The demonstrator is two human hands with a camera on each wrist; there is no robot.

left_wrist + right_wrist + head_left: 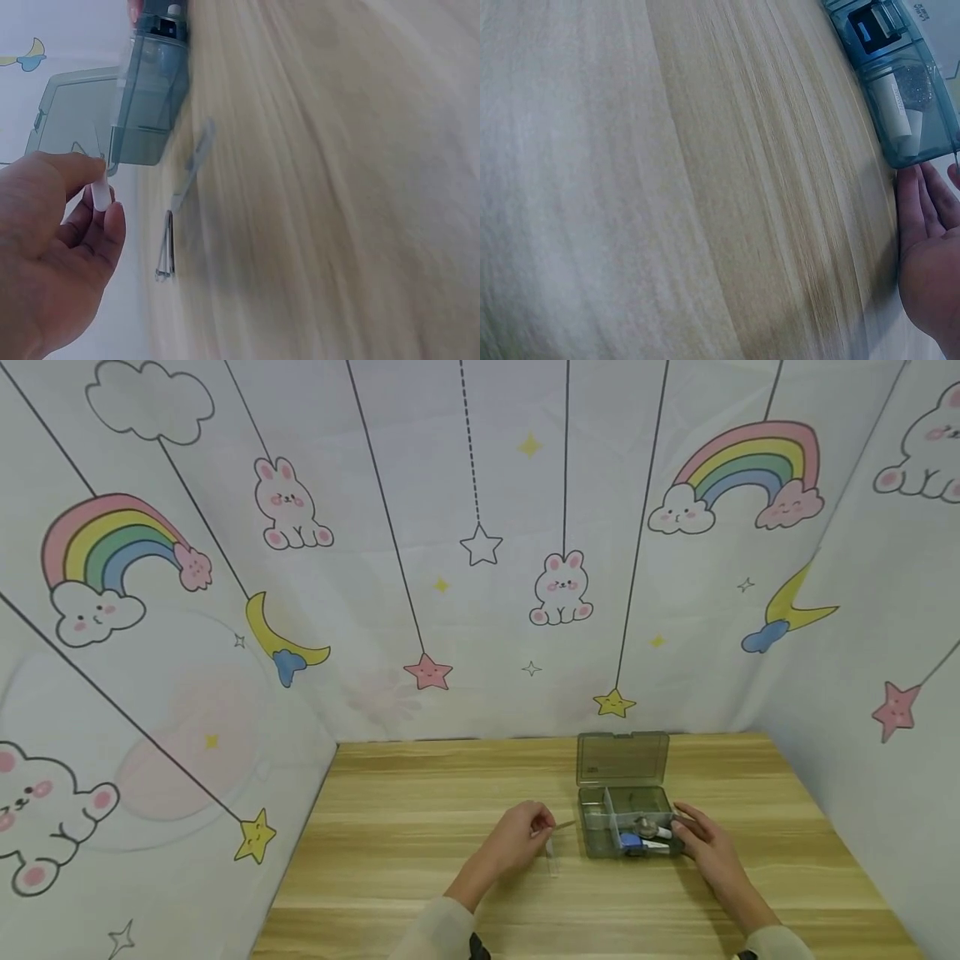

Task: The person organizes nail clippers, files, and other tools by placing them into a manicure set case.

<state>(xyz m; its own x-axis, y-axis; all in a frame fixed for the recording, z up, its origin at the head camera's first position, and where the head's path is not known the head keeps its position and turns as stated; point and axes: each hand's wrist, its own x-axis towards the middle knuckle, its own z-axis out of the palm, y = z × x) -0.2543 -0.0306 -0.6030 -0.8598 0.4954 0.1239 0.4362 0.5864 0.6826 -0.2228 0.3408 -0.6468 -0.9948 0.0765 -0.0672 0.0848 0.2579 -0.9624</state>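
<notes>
A translucent grey-green compartment box [596, 852] stands on the table with its lid [622, 758] raised at the back. Left of it, my left hand [517, 839] pinches a small tool by its white handle [100, 193]; a thin pointed tip extends from the handle. Below that hand lie a clear strip [196, 161] and a slim metal piece with two prongs [166, 247], whose kind I cannot tell. My right hand [708, 852] touches the box's right end, its fingers [911, 206] fairly straight. Inside the front compartment are a blue-and-white item [633, 842] and a white cylindrical item [891, 105].
The wood-grain table [420, 777] extends around the box and both hands. White cloth walls [480, 627] printed with rabbits, stars and rainbows enclose its back and sides.
</notes>
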